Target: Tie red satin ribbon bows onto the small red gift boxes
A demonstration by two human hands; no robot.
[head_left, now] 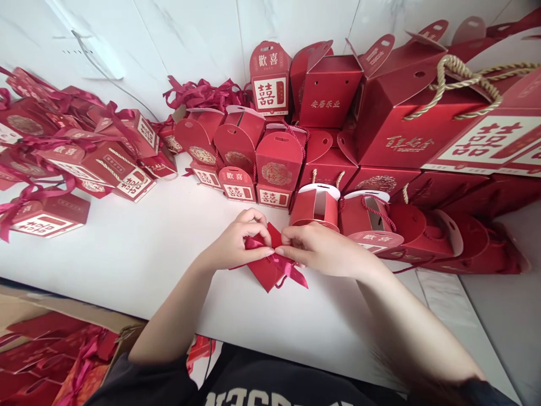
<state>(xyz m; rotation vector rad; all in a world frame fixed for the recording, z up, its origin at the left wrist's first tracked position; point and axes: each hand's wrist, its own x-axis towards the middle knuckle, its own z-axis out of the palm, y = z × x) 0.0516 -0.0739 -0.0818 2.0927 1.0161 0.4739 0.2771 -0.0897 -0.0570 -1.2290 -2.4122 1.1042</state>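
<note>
Near the middle of the white table lies a small red gift box (267,277) with a twisted red cord showing at its lower side. A magenta ribbon (291,269) crosses the top of the box, one tail hanging toward me. My left hand (236,239) pinches the ribbon between thumb and fingers from the left. From the right, my right hand (315,248) pinches the ribbon too, its thumb tip almost meeting the left thumb. Both hands cover much of the box's top, so the ribbon's crossing point is partly hidden.
Red gift boxes (279,160) stand stacked along the wall at back and right, some with gold rope handles (460,84). Ribbon-tied boxes (54,211) are piled at left. Loose magenta ribbons (207,93) lie behind. A cardboard carton (122,321) of red packaging sits below the table edge.
</note>
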